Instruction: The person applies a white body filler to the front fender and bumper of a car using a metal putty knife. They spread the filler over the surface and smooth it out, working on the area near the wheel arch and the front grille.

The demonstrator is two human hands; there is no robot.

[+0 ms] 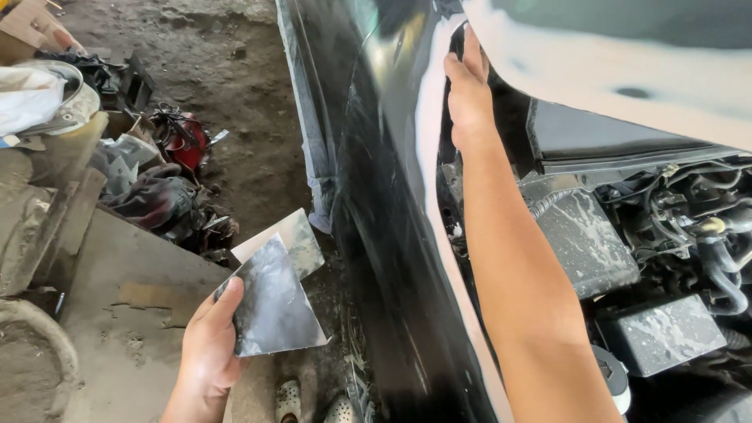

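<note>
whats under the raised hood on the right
Under the raised hood the engine bay shows: two dusty black box covers, black hoses and wiring. The right hand reaches up at the hood's edge. Parts deeper down are hidden.

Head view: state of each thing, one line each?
Left hand: gripping two flat metal sheets.
Metal sheets: overlapped, grey, smeared, held off the ground.
Right hand: reaching up, fingers at the hood's edge.
Hood: raised.
Black fender: glossy, white along its top edge.
Engine bay: exposed, covers splashed with pale residue.
</note>
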